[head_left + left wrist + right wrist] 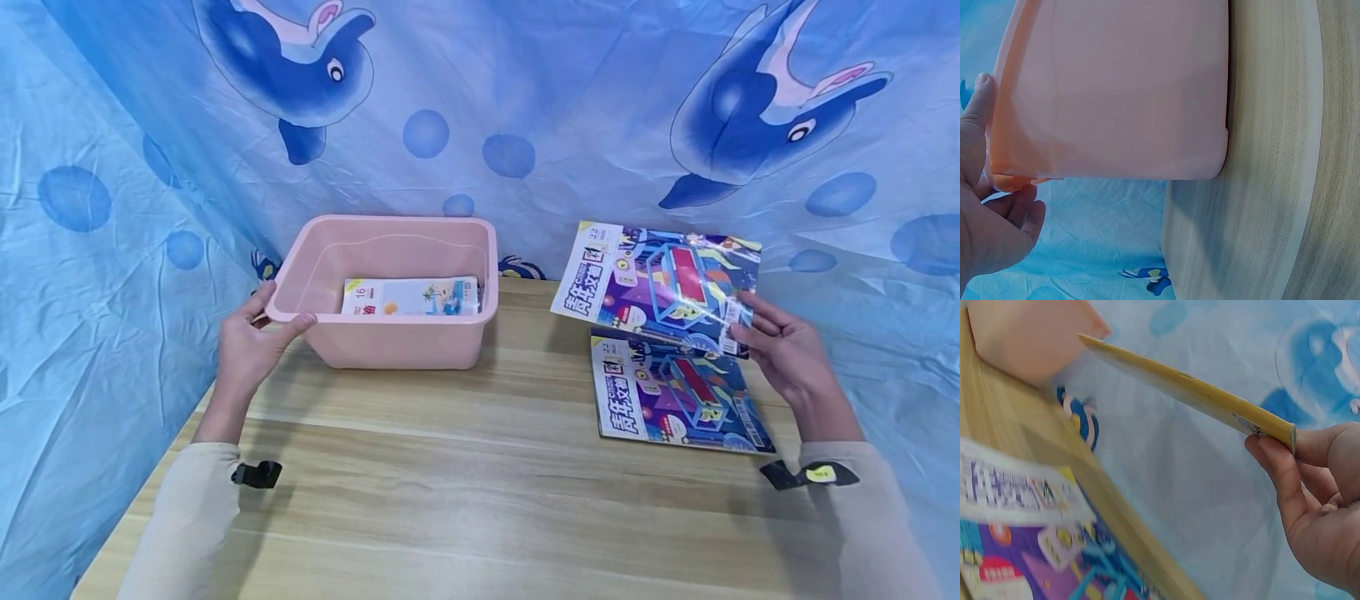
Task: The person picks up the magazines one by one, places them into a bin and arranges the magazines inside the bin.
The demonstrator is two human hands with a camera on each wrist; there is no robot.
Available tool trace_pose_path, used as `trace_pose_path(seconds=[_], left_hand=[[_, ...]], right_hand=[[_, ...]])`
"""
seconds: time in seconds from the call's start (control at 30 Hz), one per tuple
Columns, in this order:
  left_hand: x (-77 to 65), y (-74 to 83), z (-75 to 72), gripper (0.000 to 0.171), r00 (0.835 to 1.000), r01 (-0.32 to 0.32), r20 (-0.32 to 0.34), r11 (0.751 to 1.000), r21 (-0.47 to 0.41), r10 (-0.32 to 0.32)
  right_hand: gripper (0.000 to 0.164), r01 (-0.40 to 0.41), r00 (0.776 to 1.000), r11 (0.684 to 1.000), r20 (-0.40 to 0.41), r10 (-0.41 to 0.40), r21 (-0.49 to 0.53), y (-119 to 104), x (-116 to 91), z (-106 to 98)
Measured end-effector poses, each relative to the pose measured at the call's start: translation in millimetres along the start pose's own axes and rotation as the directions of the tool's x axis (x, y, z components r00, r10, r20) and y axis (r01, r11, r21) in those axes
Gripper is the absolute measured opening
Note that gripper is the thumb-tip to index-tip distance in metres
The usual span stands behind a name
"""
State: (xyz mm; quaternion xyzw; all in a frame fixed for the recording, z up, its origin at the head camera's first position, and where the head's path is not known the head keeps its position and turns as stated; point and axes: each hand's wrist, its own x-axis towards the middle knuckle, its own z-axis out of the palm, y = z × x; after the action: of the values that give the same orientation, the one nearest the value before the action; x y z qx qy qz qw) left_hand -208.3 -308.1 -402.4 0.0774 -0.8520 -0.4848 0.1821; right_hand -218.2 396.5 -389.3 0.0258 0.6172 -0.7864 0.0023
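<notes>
Magazine (656,287) juts leftward from the right hand (791,354), which pinches its right edge.

Inspector: How was the head view lit?

Clerk: Brightly and softly, apparently from above. Pale glare lay on the table (480,525) at lower centre; diffuse shadows fell at lower left and lower right.

Inspector: And the wrist views?

Clerk: Duller. In the left one, a soft shadow darkened the wood at lower centre. In the right one, the magazine (1029,550) at lower left and the basin (1029,337) at upper left were slightly blurred.
</notes>
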Motion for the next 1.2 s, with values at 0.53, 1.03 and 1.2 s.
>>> trace_pose_path(seconds=[0.53,1.03,1.2], left_hand=[[-0.9,1.0,2.3,0.083,1.000,-0.010,-0.008,1.000,-0.013,0.010],[0.5,2.3,-0.1,0.082,1.000,0.009,-0.012,1.000,-0.012,-0.009],[0.6,0.5,0.1,0.082,1.000,0.006,-0.008,1.000,-0.012,-0.007]], right_hand=[[0.055,0.049,0.993,0.991,0.100,-0.062,0.127,-35,1,74],[0.062,0.035,0.985,0.992,0.162,-0.054,0.119,-33,33,145],[0.062,0.018,0.978,0.987,0.204,-0.051,0.157,-35,46,172]])
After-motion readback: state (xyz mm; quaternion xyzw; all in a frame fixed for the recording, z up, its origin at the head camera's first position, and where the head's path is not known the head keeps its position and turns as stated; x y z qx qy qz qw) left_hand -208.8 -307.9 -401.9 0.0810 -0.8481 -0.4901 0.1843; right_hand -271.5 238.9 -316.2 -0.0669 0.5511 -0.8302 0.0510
